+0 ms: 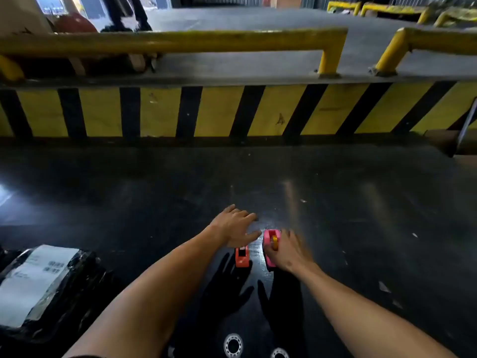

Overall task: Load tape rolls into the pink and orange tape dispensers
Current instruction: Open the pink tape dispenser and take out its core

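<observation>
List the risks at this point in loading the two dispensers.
1. The right hand grips the pink dispenser from one side only; with the yellow roll sitting high in it, pressing could tip the dispenser over.
2. The left hand is spread open just above the orange dispenser, which nothing steadies; a brush might slide it across the slick dark floor.
3. Dim light and the hands' shadows may hide misalignment.

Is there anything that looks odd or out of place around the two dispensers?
Nothing stands out. The orange dispenser and pink dispenser sit upright, side by side on the dark floor; nothing looks spilled or broken.
</observation>
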### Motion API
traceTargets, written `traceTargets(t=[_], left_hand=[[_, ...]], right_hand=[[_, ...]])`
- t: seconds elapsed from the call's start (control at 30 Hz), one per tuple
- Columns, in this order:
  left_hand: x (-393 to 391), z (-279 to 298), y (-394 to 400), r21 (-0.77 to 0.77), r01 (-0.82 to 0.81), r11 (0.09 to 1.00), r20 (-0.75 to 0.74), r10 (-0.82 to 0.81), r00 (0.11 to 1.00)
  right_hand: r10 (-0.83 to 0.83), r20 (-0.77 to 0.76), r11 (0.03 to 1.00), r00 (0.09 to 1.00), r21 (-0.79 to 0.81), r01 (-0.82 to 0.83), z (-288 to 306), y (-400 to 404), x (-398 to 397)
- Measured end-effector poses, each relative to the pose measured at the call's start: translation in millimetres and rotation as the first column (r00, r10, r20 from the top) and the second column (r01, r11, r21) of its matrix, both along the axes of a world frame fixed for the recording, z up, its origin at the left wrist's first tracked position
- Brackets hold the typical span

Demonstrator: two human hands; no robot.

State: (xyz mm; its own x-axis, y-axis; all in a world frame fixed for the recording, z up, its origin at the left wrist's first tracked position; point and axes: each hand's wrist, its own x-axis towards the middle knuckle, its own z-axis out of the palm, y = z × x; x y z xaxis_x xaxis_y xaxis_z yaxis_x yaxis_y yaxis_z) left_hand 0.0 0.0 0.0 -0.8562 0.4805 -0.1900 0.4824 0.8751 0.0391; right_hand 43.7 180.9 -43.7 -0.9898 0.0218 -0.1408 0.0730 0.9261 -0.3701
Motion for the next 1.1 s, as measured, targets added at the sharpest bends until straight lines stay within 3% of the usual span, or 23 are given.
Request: traceTargets(t=[0.3,0.6,0.73,0.83,1.1], left_hand=[[-24,-50,21,-0.007,0.086,0.996,0.128,-0.084,0.988],[-39,-79,47,-0.023,0.205,0.979,0.139,-0.199,0.97],[-37,-87,56,-0.036,0.222,0.974,0.119,-0.216,0.969],[-29,-83,59,-0.018,0.236,0.972,0.089,-0.233,0.968],[40,-65,58,0.218,0.113,0.969,0.056,-0.128,0.99]], right_hand=[[-0.114,0.089,0.987,0.989,-0.099,0.123,-46,1,-10],[-0.119,0.132,0.96,0.984,-0.238,0.148,-63,10,-14],[-0.065,0.159,0.958,0.985,-0.266,0.106,-61,25,-10],[0.067,0.16,0.966,0.985,-0.259,-0.024,-53,47,-1],[0.323,0.03,0.915,0.946,-0.264,-0.304,-31,87,39]])
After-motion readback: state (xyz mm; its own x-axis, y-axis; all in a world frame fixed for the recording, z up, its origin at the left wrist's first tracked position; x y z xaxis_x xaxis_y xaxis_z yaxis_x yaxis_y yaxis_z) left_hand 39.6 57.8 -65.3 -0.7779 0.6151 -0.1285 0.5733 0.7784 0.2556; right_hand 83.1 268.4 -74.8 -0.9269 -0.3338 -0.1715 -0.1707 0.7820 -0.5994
